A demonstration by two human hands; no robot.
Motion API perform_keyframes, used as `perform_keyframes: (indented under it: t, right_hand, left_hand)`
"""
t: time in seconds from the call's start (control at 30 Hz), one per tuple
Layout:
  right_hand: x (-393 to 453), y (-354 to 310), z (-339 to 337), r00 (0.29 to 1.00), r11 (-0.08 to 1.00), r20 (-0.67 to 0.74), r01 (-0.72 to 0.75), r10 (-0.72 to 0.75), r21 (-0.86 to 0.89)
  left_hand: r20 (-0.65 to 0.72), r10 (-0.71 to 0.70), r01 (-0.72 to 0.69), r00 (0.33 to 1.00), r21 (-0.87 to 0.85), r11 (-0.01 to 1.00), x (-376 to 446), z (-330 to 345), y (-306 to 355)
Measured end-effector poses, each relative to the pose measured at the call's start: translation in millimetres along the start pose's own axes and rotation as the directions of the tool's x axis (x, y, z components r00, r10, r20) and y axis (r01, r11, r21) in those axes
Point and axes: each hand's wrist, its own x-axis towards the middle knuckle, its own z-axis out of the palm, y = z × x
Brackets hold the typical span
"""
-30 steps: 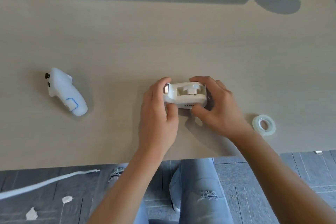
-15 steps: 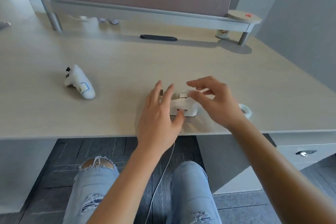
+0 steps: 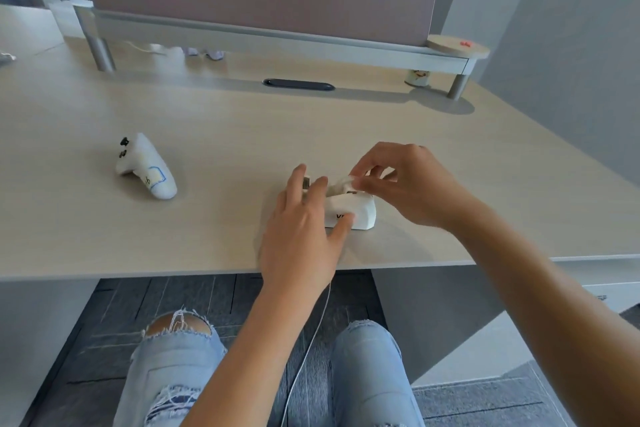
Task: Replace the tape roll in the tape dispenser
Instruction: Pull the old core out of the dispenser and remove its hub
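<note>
The white tape dispenser [image 3: 362, 211] stands on the desk near its front edge. My left hand [image 3: 304, 229] lies over the dispenser's left end, fingers spread along its far side and thumb against the front face. My right hand [image 3: 412, 184] hovers over the top of the dispenser, thumb and fingertips pinched on a small white core piece [image 3: 343, 185] that sits in the roll slot. The new tape roll is hidden behind my right hand and forearm.
A white handheld controller [image 3: 147, 166] lies to the left on the desk [image 3: 214, 218]. At the back are a raised shelf [image 3: 277, 36], a black cable slot [image 3: 298, 84], a small can [image 3: 418, 77] and a round wooden disc [image 3: 458, 47]. A thin white cable [image 3: 308, 343] hangs between my knees.
The view has tilted up from the desk. My right hand left the dispenser's right side and now pinches the white core on top. My left hand loosened and spread its fingers.
</note>
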Motion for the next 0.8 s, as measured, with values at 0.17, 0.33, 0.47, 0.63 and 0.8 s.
perform_keyframes:
  t: [0.17, 0.33, 0.47, 0.63, 0.8]
  right_hand:
    - [-1.5, 5.1, -4.3, 0.986, 0.952, -0.144, -0.039, 0.086, 0.302]
    - [-7.5, 4.2, -5.6, 0.952, 0.726, -0.136, -0.113, 0.276, 0.679]
    - [-20.9, 6.4, -9.6, 0.945, 0.56, -0.063, -0.136, 0.321, 0.817]
    - [-36.0, 10.9, -18.9, 0.941, 0.52, -0.083, -0.107, 0.328, 0.847]
    - [-50.0, 11.8, -30.6, 0.924, 0.529, -0.128, -0.089, 0.36, 0.844]
  left_hand:
    - [-0.016, 0.025, -0.025, 1.0, -0.015, 1.0, 0.9, 3.7, -2.5]
    - [-0.258, 0.049, -0.114, 0.965, -0.239, 0.964, 3.9, 0.9, 1.4]
    - [-0.423, -0.01, -0.197, 0.906, -0.443, 0.874, 10.8, -13.0, 25.6]
    - [-0.142, -0.088, -0.048, 0.986, -0.747, 0.664, 17.6, -20.9, 55.1]
    - [0.015, -0.12, 0.077, 0.993, -0.846, 0.528, 23.5, -13.5, 67.6]
